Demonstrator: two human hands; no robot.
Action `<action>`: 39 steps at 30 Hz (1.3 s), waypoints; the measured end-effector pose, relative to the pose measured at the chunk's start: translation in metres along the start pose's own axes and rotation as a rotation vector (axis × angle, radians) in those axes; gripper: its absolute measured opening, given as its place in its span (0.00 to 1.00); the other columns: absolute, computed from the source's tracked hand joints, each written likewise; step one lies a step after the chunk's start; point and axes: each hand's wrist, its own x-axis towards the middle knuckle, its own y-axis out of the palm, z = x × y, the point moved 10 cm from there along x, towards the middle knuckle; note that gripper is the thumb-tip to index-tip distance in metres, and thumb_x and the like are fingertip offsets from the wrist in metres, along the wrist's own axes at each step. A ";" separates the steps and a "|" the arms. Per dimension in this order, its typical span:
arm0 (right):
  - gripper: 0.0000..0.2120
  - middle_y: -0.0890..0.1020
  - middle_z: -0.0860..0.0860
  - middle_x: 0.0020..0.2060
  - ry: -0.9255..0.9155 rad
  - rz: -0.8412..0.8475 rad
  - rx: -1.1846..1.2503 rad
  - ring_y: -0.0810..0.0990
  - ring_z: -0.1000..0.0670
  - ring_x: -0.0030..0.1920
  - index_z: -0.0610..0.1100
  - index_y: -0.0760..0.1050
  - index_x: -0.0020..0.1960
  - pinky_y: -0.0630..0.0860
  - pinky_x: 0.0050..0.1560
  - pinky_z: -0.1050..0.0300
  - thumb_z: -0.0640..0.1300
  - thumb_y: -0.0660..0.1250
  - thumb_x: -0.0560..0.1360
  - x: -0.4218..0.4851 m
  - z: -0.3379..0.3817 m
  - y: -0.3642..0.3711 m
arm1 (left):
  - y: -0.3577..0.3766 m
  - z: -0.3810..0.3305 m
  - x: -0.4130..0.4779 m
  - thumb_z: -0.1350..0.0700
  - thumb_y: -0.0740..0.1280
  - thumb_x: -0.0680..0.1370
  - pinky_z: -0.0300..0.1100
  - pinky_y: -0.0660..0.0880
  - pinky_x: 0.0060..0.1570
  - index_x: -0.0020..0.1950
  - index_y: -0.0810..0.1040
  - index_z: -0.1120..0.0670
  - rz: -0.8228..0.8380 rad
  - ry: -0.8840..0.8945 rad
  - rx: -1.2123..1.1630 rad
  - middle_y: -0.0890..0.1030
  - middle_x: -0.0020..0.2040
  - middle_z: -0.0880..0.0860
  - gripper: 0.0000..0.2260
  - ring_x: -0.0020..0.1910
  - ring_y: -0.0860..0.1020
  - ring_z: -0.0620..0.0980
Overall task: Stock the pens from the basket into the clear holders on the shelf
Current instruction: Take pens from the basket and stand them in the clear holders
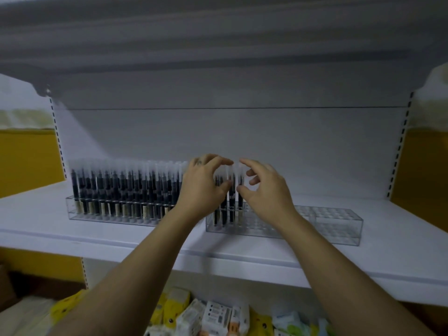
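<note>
A few black pens with frosted caps stand upright in the left end of a clear holder on the white shelf; the other holes of this holder are bare. My left hand curls around these pens from the left, thumb and forefinger on them. From the right, my right hand has its thumb against the rightmost pen's barrel and its forefinger at the cap. A second clear holder to the left is packed with many pens. The basket is out of view.
The white shelf runs left and right, with a white back panel and another shelf overhead. Slotted uprights stand at both sides. Below the shelf's front edge lie several small boxed and packaged goods.
</note>
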 end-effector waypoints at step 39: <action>0.29 0.68 0.48 0.70 0.481 1.008 0.029 0.70 0.46 0.68 0.49 0.64 0.73 0.70 0.64 0.52 0.48 0.70 0.75 -0.417 -0.119 0.261 | 0.163 0.172 -0.463 0.48 0.68 0.77 0.45 0.68 0.65 0.71 0.69 0.51 0.719 -0.720 0.000 0.72 0.69 0.50 0.24 0.69 0.68 0.51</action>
